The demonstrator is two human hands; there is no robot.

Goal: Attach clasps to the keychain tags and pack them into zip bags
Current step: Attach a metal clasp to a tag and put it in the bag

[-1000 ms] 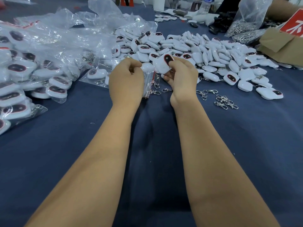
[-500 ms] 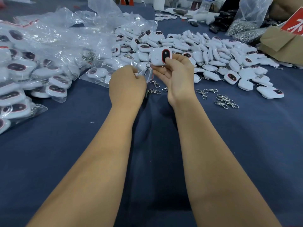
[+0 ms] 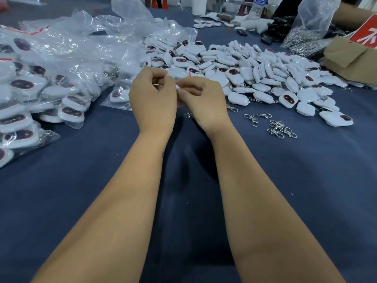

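A dark blue table holds a heap of white keychain tags beyond the fingers and bagged tags to their left. Loose metal clasps lie to the right. The left hand and right hand meet, fingertips pinched together on a clear zip bag, its contents hidden.
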